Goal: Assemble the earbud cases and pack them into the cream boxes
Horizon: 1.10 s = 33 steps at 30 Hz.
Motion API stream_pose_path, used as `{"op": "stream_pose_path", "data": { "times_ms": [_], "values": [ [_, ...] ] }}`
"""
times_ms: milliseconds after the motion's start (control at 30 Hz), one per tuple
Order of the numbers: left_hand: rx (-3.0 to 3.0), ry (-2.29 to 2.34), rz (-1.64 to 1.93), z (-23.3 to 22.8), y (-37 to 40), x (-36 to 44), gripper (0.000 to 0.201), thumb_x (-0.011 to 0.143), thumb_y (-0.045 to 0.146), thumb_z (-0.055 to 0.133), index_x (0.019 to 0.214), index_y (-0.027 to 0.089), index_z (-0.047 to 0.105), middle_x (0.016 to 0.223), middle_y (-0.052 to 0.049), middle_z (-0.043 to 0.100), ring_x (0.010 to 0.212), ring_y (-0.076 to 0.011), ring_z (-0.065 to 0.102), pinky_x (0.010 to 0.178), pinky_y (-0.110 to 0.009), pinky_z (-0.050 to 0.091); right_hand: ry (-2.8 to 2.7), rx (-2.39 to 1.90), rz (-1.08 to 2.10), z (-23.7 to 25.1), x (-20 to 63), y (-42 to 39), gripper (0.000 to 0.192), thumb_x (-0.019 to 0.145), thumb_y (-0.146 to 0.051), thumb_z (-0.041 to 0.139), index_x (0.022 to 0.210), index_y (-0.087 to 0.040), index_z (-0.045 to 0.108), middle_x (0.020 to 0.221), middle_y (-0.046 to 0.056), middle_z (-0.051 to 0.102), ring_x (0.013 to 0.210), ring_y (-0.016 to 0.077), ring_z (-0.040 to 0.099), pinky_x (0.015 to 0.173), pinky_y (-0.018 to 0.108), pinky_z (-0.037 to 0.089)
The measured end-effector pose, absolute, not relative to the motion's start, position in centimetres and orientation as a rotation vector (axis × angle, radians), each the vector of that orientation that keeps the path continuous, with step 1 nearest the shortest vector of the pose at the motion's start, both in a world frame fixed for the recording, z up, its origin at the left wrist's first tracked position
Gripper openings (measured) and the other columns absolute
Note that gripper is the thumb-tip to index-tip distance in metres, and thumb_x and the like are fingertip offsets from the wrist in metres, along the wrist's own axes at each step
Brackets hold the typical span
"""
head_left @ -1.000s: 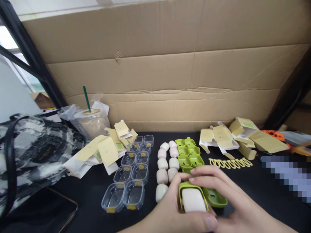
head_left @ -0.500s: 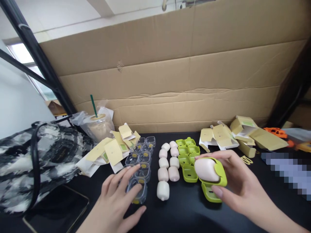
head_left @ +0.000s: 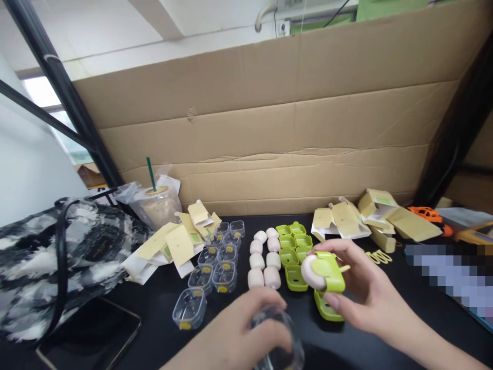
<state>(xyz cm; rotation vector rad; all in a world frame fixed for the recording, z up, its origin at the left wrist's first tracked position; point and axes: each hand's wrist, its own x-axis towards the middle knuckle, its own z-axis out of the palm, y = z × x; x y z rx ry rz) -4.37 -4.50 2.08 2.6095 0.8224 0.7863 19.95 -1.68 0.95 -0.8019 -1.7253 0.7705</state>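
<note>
My left hand point(head_left: 239, 331) is closed around a clear plastic container point(head_left: 276, 354), blurred, near the front of the black table. In my right hand point(head_left: 365, 293) is a green plastic case point(head_left: 329, 271), tilted, with a pale pink rounded piece point(head_left: 313, 272) sticking out toward the left. Just below it, an open green tray point(head_left: 327, 307) rests on the table. Several pale pink and white rounded pieces point(head_left: 271, 277) stand in two columns in the middle. Right of them are several green trays point(head_left: 296, 277). Several clear containers point(head_left: 190, 308) with yellow stickers are lined up on the left.
Flattened cardboard boxes point(head_left: 181, 249) lie left, and more boxes point(head_left: 346, 218) lie back right. A drink cup with a straw point(head_left: 156, 203), a fluffy bag point(head_left: 92, 246) and a dark tablet-like slab point(head_left: 92, 334) are at the left. Cardboard point(head_left: 269, 144) walls the back.
My left hand has moved right from the clear containers, taking one along. My right hand has turned the green case, so the pale pink piece faces left and shows less.
</note>
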Motion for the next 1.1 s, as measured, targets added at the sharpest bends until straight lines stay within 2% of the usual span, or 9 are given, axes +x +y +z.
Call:
{"op": "stream_pose_path", "data": {
  "times_ms": [67, 133, 267, 467, 533, 633, 733, 900, 1100],
  "values": [
    [2.662, 0.654, 0.749, 1.2, -3.1, -2.3, 0.009, 0.084, 0.027, 0.056, 0.092, 0.024, 0.059, 0.104, -0.006, 0.069, 0.090, -0.0192, 0.066, 0.079, -0.027, 0.052, -1.732, -0.796, 0.708, 1.1, 20.1, -1.8, 0.046, 0.072, -0.015, 0.064, 0.112, -0.029, 0.044, 0.093, 0.002, 0.059, 0.074, 0.0161, 0.060, 0.063, 0.025, 0.053],
    [2.728, 0.583, 0.637, 0.3, -2.1, -0.9, 0.019, 0.080, 0.034, 0.062, 0.092, 0.020, 0.056, 0.104, -0.011, 0.069, 0.095, -0.0256, 0.064, 0.082, -0.034, 0.052, -1.711, -0.808, 0.640, 1.2, 20.2, -2.0, 0.046, 0.071, -0.016, 0.065, 0.111, -0.028, 0.047, 0.093, 0.002, 0.058, 0.074, 0.0160, 0.060, 0.064, 0.024, 0.053],
    [2.713, 0.748, 0.596, -0.5, -1.2, -0.1, 0.038, 0.072, 0.043, 0.070, 0.092, 0.018, 0.050, 0.100, -0.012, 0.067, 0.089, -0.0269, 0.063, 0.077, -0.037, 0.052, -1.762, -0.843, 0.550, 1.2, 20.4, -2.7, 0.046, 0.068, -0.016, 0.064, 0.112, -0.026, 0.051, 0.094, 0.003, 0.059, 0.078, 0.0171, 0.062, 0.070, 0.025, 0.055],
    [2.718, 0.701, 0.668, -0.2, -0.7, -1.4, 0.063, 0.061, 0.048, 0.076, 0.105, 0.018, 0.042, 0.111, -0.015, 0.057, 0.109, -0.0334, 0.052, 0.098, -0.054, 0.040, -1.914, -0.802, 0.396, 1.4, 20.4, -2.9, 0.055, 0.064, -0.010, 0.063, 0.114, -0.028, 0.050, 0.102, 0.003, 0.064, 0.091, 0.0209, 0.066, 0.075, 0.026, 0.056],
    [2.680, 0.710, 0.726, -0.4, -0.6, -1.6, 0.065, 0.063, 0.043, 0.076, 0.108, 0.020, 0.037, 0.113, -0.014, 0.054, 0.113, -0.0331, 0.049, 0.101, -0.055, 0.037, -2.027, -0.791, 0.363, 1.5, 20.2, -2.9, 0.058, 0.062, -0.008, 0.064, 0.114, -0.028, 0.051, 0.104, 0.002, 0.067, 0.093, 0.0222, 0.067, 0.077, 0.026, 0.055],
    [2.644, 0.660, 0.823, -0.9, -0.7, -1.8, 0.061, 0.066, 0.027, 0.070, 0.112, 0.022, 0.031, 0.111, -0.010, 0.052, 0.111, -0.0293, 0.051, 0.105, -0.055, 0.033, -2.137, -0.834, 0.416, 1.6, 19.9, -2.9, 0.055, 0.063, -0.008, 0.066, 0.113, -0.027, 0.053, 0.105, 0.003, 0.068, 0.094, 0.0219, 0.068, 0.078, 0.026, 0.056],
    [2.661, 0.691, 0.857, -1.2, -0.8, -2.0, 0.066, 0.062, 0.017, 0.064, 0.116, 0.023, 0.026, 0.111, -0.010, 0.047, 0.115, -0.0300, 0.048, 0.105, -0.057, 0.032, -2.174, -0.881, 0.477, 1.4, 19.7, -2.8, 0.051, 0.066, -0.009, 0.066, 0.112, -0.027, 0.053, 0.103, 0.002, 0.069, 0.091, 0.0198, 0.068, 0.079, 0.026, 0.055],
    [2.712, 0.788, 0.787, -1.2, -0.6, -2.2, 0.078, 0.063, 0.035, 0.074, 0.118, 0.024, 0.020, 0.110, -0.010, 0.048, 0.114, -0.0319, 0.049, 0.106, -0.065, 0.024, -2.180, -0.944, 0.519, 0.6, 19.4, -2.4, 0.048, 0.071, -0.015, 0.069, 0.114, -0.027, 0.054, 0.107, 0.002, 0.069, 0.096, 0.0201, 0.067, 0.080, 0.027, 0.055],
    [2.648, 0.804, 0.859, -1.7, -0.8, -2.1, 0.073, 0.071, 0.032, 0.072, 0.122, 0.025, 0.019, 0.111, -0.009, 0.054, 0.109, -0.0286, 0.055, 0.108, -0.063, 0.022, -2.269, -0.910, 0.497, -0.4, 19.1, -1.9, 0.047, 0.074, -0.015, 0.069, 0.118, -0.028, 0.057, 0.115, 0.004, 0.066, 0.107, 0.0222, 0.062, 0.090, 0.032, 0.052]
  ]
}}
